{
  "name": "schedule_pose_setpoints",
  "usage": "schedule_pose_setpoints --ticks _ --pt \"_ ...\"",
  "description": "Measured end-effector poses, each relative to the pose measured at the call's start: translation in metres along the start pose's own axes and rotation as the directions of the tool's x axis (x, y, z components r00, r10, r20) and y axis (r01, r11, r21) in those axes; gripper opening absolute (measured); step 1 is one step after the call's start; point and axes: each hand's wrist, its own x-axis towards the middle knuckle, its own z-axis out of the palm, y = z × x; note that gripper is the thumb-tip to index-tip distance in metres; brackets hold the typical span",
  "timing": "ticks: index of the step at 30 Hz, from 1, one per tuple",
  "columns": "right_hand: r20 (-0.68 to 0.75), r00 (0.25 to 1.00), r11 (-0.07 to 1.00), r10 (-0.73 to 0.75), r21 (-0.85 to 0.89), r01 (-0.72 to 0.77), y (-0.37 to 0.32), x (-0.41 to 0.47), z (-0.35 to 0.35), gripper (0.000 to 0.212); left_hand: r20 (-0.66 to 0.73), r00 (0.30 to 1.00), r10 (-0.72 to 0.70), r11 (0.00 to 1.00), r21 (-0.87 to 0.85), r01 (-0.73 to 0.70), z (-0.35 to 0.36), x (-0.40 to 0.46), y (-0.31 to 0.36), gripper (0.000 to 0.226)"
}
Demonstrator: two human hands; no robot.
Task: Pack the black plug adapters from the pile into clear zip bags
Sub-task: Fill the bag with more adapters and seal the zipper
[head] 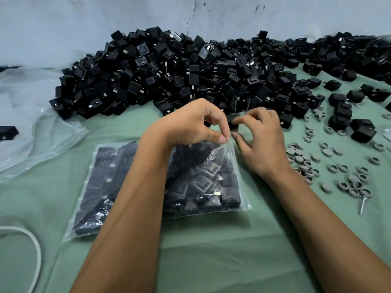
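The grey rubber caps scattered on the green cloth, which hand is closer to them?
Right. The right hand hovers just beside the grey rubber caps; the left hand pinches the zip bag corner, farther away.

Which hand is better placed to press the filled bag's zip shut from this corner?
Probably the left hand: it already pinches the zip bag at its top corner. The right hand hovers beside it, holding nothing.

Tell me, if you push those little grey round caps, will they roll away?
Probably not far. Most grey caps lie flat on the green cloth, so a push would likely slide them. Any tipped on edge could roll. They look small and light, so they would likely scatter easily.
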Motion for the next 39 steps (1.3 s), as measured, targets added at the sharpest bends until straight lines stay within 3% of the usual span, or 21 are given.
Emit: schedule_pose_setpoints --ticks 2,4,8,11,13,16,18,21,26,29,33,35,39 --pt "0.244 0.968 0.997 0.052 -0.061 -0.038 0.001 0.001 0.003 0.044 0.002 1.0 0.002 1.0 0.002 -0.002 0.0 0.0 0.0 0.009" --pt "0.342 0.939 0.999 0.043 -0.023 -0.037 0.003 0.001 0.004 0.04 0.003 1.0 0.002 1.0 -0.002 -0.002 0.0 0.0 0.0 0.009" --pt "0.15 0.989 0.994 -0.006 0.112 -0.011 0.002 -0.003 0.002 0.011 0.008 1.0 -0.013 1.0 -0.011 0.014 -0.001 0.0 0.0 0.009" --pt "0.069 0.996 0.993 0.054 0.1 -0.061 0.002 -0.002 0.002 0.035 0.019 1.0 -0.016 1.0 -0.016 0.017 -0.001 -0.001 0.0 0.01" --pt "0.085 0.995 0.994 0.053 0.088 -0.06 0.002 -0.002 0.002 0.035 0.015 1.0 -0.022 1.0 -0.019 0.022 -0.002 -0.001 0.0 0.009" --pt "0.288 0.955 0.995 -0.079 0.085 0.056 0.001 -0.001 0.002 0.052 0.01 1.0 -0.011 0.999 -0.033 0.011 -0.002 -0.001 -0.001 0.009" --pt "0.35 0.924 0.985 -0.153 0.124 0.117 0.0 -0.001 0.004 0.051 0.019 1.0 0.004 0.999 -0.036 -0.004 -0.002 -0.001 0.0 0.008" --pt "0.279 0.951 0.979 -0.136 0.183 0.087 0.003 -0.001 0.004 0.039 0.019 1.0 -0.014 1.0 -0.027 0.015 -0.003 -0.001 -0.001 0.009" --pt "0.171 0.985 0.977 0.024 0.203 -0.059 0.004 -0.002 -0.001 0.025 0.016 0.999 -0.032 0.999 -0.014 0.033 -0.002 -0.001 -0.002 0.009" --pt "0.136 0.984 0.884 0.12 0.437 -0.168 0.003 -0.005 -0.01 0.019 0.008 1.0 -0.022 1.0 -0.017 0.023 -0.002 -0.001 -0.003 0.009" --pt "0.34 0.939 0.66 0.06 0.692 -0.293 0.002 -0.011 -0.015 0.025 -0.012 1.0 0.003 1.0 0.001 -0.003 -0.004 -0.001 -0.002 0.009" --pt "0.394 0.918 0.588 0.03 0.736 -0.335 -0.001 -0.013 -0.014 0.023 -0.014 1.0 0.017 1.0 0.004 -0.017 -0.005 -0.002 -0.002 0.009" --pt "0.422 0.907 0.544 -0.02 0.765 -0.344 -0.008 -0.013 -0.016 0.016 -0.019 0.999 0.032 0.999 0.005 -0.032 -0.008 -0.003 -0.002 0.009"
